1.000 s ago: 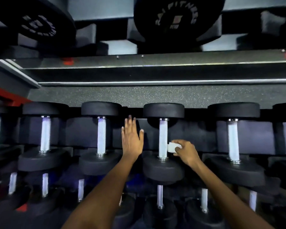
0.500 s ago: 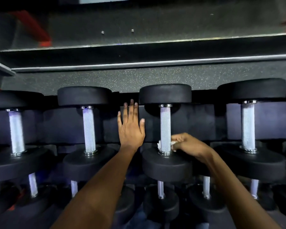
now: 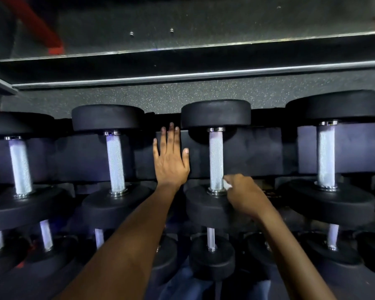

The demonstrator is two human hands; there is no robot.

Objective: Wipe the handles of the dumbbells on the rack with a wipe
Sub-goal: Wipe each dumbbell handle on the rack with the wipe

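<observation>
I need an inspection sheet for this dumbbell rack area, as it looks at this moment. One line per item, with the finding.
Surface: rack shelf, dark padded cradles, holding a row of dumbbells.
Job's things: white wipe pressed on the lower end of the knurled handle of the centre dumbbell; neighbouring handles not being touched.
Clutter: nothing seen.
Hands: left hand flat, fingers straight, resting on the cradle beside the handle; right hand pinches the wipe.
Cables: nothing seen.
Surroundings: lower row of smaller dumbbells; speckled floor; metal rail above; red part at top left.
</observation>
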